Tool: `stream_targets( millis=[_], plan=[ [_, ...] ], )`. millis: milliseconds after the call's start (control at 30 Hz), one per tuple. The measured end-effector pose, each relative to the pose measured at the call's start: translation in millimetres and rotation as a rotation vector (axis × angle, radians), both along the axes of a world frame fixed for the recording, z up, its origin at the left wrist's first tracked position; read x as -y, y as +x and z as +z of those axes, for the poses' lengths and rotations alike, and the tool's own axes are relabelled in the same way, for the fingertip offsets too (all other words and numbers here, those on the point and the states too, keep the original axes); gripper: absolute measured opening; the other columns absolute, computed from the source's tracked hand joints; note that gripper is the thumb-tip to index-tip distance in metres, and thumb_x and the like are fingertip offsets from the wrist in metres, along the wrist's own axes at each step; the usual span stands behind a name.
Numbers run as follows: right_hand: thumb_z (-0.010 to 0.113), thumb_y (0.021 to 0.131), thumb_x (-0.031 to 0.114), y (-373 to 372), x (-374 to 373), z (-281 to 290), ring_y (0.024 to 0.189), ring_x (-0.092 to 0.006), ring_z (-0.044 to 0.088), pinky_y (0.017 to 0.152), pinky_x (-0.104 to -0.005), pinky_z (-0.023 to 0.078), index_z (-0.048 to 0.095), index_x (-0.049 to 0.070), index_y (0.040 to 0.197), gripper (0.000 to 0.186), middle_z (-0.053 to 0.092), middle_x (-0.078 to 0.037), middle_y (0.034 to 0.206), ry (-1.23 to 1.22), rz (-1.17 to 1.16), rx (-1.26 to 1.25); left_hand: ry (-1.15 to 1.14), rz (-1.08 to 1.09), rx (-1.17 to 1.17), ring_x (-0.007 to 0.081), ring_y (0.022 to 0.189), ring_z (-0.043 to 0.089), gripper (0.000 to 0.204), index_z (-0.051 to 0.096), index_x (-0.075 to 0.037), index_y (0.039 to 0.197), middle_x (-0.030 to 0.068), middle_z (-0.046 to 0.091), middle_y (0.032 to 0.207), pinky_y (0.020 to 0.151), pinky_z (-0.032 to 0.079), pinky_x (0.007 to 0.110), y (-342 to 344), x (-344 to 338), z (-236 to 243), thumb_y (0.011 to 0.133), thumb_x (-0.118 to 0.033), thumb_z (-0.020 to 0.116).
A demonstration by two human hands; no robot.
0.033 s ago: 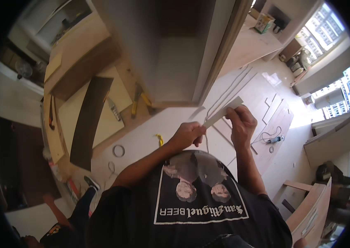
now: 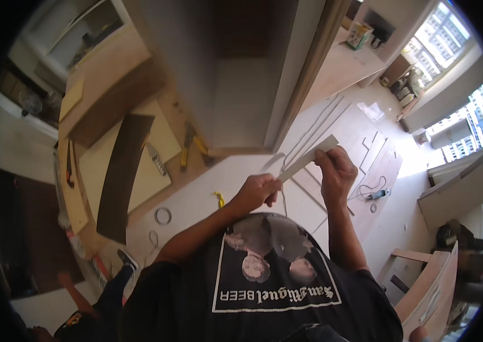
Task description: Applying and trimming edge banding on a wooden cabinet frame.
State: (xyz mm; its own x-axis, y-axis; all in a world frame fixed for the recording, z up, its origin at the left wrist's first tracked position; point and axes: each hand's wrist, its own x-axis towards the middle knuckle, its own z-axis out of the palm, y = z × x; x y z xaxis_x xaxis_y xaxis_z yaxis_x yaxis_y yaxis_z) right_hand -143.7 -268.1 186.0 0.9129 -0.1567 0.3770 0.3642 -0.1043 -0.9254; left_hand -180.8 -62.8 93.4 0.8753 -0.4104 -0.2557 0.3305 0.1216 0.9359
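A flat, narrow pale strip is stretched slantwise in front of my chest. My left hand is closed on its lower left end, thumb on top. Near the upper right end, my right hand pinches the strip between thumb and fingers, and a short piece sticks out past the fingertips. Behind the strip, a thin cord hangs down close to my left hand. Directly ahead stands an open tall cabinet, its inside partly blurred.
At left, a wooden worktop holds a dark curved panel, a utility knife and yellow-handled pliers. A grey ring-shaped roll lies nearby. To the right, a corded power tool rests on a board. Another person is at lower left.
My right hand and the strip's upper end have shifted slightly right, showing a bit more of the strip. My grip is the same; the whole view has tilted a little.
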Motion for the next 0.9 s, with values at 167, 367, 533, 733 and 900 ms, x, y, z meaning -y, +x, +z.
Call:
stream_targets(
  millis=[167,367,533,733,900],
  plan=[
    [0.075,0.085,-0.004,20.1,-8.1,86.7,0.069,-0.0125,0.061,0.064,-0.0251,0.048,0.070,-0.005,0.091,0.008,0.068,-0.007,0.085,-0.295,-0.219,0.360,-0.039,-0.082,0.128,0.0111,0.066,0.060,0.030,0.063,0.002,0.095,0.0046,0.063,0.073,0.062,0.052,0.028,23.5,-23.7,17.0,0.106,-0.025,0.059],
    [0.077,0.084,-0.004,35.1,-74.7,193.0,0.069,-0.0120,0.063,0.062,-0.0264,0.049,0.071,-0.003,0.098,0.015,0.067,-0.008,0.083,-0.502,-0.479,0.724,-0.208,0.046,0.450,0.0081,0.069,0.059,0.033,0.060,0.005,0.128,0.0029,0.062,0.078,0.066,0.051,0.024,65.8,-42.6,78.7,0.104,-0.018,0.061],
    [0.076,0.086,-0.003,61.3,-89.2,244.3,0.071,-0.0109,0.064,0.063,-0.0266,0.051,0.073,-0.002,0.104,0.018,0.068,-0.009,0.085,-0.490,-0.615,0.915,-0.148,0.225,0.845,0.0109,0.076,0.058,0.052,0.045,0.004,0.149,0.0052,0.065,0.090,0.071,0.050,0.025,90.3,-35.0,121.4,0.101,-0.005,0.061],
    [0.077,0.083,-0.002,89.2,-93.3,269.9,0.070,-0.0174,0.067,0.063,-0.0291,0.052,0.074,-0.002,0.105,0.023,0.068,-0.012,0.081,-0.598,-0.729,0.952,-0.011,0.398,1.133,0.0194,0.109,0.065,0.036,0.061,-0.001,0.139,0.0131,0.069,0.120,0.094,0.049,0.028,107.3,-26.8,146.9,0.104,-0.009,0.059],
    [0.075,0.083,-0.003,99.2,-96.0,279.0,0.069,-0.0218,0.068,0.064,-0.0316,0.053,0.074,-0.001,0.108,0.026,0.067,-0.014,0.084,-0.669,-0.837,1.059,-0.067,0.409,1.199,0.0180,0.076,0.058,0.038,0.065,-0.006,0.135,0.0078,0.064,0.088,0.073,0.049,0.030,121.7,-13.7,153.6,0.098,-0.001,0.064]
  ],
)
